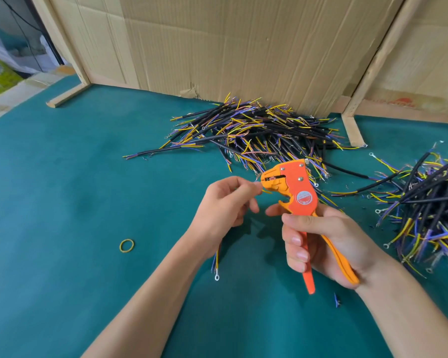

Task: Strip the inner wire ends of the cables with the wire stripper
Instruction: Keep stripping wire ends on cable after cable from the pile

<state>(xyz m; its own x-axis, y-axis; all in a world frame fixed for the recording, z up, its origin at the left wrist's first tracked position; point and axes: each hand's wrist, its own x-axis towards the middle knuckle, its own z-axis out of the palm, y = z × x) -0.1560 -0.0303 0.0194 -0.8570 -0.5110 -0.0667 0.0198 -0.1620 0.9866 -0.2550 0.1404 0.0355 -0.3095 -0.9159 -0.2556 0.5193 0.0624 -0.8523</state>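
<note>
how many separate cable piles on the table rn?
2. One cable pile lies at the back against the cardboard wall; the second pile sits at the right edge, partly cut off by the frame, so more may lie out of view.

Right hand (321, 244) grips stripper (299, 192); left hand (225, 202) pinches wire (265, 190).

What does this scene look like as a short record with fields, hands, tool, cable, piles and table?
left hand: pinches a yellow wire at the stripper's mouth
right hand: grips the stripper's handles
stripper: orange, head pointing left toward the wire
cable: mostly hidden under the left hand, its far end hanging below the wrist with a ring terminal
piles: one by the cardboard, one at right
table: green cloth, rubber band lying on it
</note>
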